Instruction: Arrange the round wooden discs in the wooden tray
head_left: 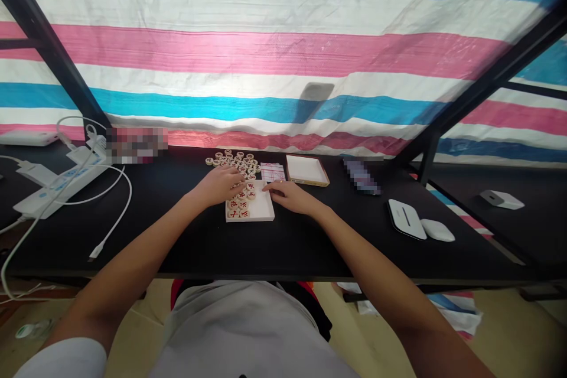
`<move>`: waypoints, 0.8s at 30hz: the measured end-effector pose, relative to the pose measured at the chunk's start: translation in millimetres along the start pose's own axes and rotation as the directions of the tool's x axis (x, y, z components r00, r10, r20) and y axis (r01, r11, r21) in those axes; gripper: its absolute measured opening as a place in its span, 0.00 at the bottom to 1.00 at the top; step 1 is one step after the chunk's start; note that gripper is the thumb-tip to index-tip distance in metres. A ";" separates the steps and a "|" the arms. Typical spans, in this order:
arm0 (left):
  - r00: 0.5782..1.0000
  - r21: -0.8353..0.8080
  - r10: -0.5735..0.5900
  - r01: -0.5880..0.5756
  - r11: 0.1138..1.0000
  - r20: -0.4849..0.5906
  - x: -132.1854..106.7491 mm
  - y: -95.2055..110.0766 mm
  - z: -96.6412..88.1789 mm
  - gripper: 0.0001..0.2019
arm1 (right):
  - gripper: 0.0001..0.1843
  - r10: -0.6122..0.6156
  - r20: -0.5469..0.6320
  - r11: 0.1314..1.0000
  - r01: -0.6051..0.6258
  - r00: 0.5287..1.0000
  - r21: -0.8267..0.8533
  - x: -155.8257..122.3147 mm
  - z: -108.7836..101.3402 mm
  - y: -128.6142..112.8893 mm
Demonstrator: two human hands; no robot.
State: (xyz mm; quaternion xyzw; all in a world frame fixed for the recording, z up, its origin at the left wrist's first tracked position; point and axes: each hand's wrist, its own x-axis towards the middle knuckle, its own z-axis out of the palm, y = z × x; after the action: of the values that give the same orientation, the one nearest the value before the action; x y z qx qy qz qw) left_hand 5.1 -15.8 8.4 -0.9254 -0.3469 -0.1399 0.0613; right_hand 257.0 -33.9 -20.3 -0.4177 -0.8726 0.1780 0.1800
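A shallow white box [261,208] lies on the black table [283,248] with several round wooden chess discs [241,204] marked in red in its left part. My left hand [220,183] rests over the box's far left corner, fingers curled down onto the discs there; whether it holds one is hidden. My right hand [292,195] lies at the box's right edge, fingers pressed together against the rim. A loose heap of the same discs [233,160] lies just beyond the box.
Behind the box lie a small pink-printed sheet [272,172] and the white box lid [306,170]. A power strip with white cables [62,180] sits at the left. Two white devices [419,221] lie at the right. A striped tarp [283,59] hangs behind.
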 end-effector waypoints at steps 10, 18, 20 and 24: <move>0.946 0.031 -0.273 0.271 0.962 0.174 -12.5 -56.9 14.4 0.19 | 0.17 0.007 0.017 1.000 -0.007 1.000 -0.001 0.7 -0.9 -1.1; 0.940 0.074 -0.306 0.298 0.952 0.150 -9.0 -50.4 14.4 0.14 | 0.17 -0.005 0.003 1.000 0.005 1.000 0.016 0.2 0.6 1.9; 0.936 0.081 -0.320 0.312 0.947 0.144 -9.1 -48.3 11.2 0.12 | 0.17 -0.009 0.000 1.000 0.009 1.000 0.014 0.1 0.4 1.6; 0.930 0.085 -0.328 0.318 0.944 0.163 -9.4 -46.6 8.2 0.09 | 0.17 -0.003 0.003 1.000 0.003 1.000 0.010 0.3 0.3 1.5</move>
State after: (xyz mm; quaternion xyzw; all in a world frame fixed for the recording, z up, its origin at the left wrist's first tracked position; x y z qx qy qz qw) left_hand -30.7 15.1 -1.5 -0.8622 -0.5023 -0.0563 0.0329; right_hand 257.7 -32.9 -21.2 -0.4151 -0.8727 0.1827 0.1809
